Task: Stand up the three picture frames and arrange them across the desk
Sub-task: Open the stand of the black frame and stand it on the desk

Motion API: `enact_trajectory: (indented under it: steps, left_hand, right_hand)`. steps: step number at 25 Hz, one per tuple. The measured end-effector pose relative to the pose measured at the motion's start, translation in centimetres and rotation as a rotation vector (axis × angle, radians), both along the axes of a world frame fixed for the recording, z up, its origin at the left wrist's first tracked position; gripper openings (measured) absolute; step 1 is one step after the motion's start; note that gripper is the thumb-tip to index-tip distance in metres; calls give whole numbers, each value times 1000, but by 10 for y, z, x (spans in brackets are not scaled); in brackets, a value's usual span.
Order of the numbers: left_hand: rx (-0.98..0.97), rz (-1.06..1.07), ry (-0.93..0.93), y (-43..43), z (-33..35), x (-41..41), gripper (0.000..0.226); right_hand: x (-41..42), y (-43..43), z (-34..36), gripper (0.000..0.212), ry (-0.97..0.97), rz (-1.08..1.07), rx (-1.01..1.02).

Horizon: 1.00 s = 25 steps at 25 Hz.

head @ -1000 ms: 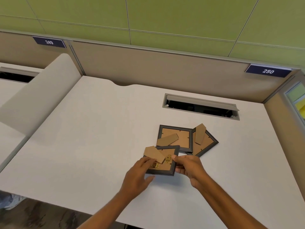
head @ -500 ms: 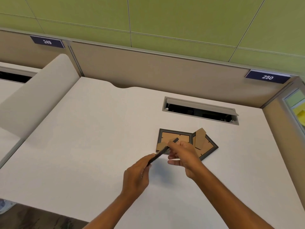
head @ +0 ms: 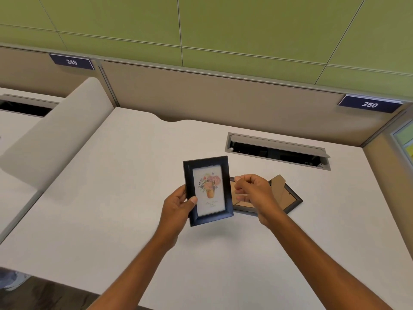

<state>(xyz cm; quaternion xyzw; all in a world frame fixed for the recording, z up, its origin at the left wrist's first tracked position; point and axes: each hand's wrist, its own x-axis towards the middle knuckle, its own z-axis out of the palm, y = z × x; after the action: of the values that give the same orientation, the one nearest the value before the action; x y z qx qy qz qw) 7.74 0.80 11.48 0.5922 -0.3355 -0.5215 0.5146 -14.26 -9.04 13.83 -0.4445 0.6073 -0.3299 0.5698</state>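
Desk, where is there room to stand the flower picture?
Bare desk spreads left of the flower picture frame, toward the grey divider. Crowded on the right: two face-down frames lie before the cable slot.

1. Even, soft light fell from above; the white tabletop (head: 111,198) was bright without glare.
2. A faint, diffuse shadow lay under the held picture frame (head: 207,190).
3. Wide-angle distortion bent the wall lines near the edges.
4. Focus was fairly sharp; fine print in the picture stayed unreadable.
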Motion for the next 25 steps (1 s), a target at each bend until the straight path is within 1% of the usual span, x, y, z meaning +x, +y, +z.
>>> enact_trajectory:
  steps: [2,5,11,17,19,22,25]
  left_hand:
    - [10,-18,20,-3,6,6,39]
    - [18,-21,43,-7,8,13,39]
    - [38,-9,27,-14,2,34,40]
    - [92,24,6,-31,-8,65,37]
    - [109,29,12,-39,-13,78,38]
    - [123,37,40,-49,-21,96,39]
    - [133,48,48,-62,-31,113,40]
  right_hand:
    - [6,-1,-3,18,44,52,3]
    - [17,0,-5,27,51,130,13]
    - [40,-7,-10,39,92,199,22]
    - [73,-27,-21,50,93,213,38]
    - [85,-37,-24,57,80,225,62]
    - [109,-52,-22,56,33,257,136]
    - [141,-69,-24,61,34,260,190]
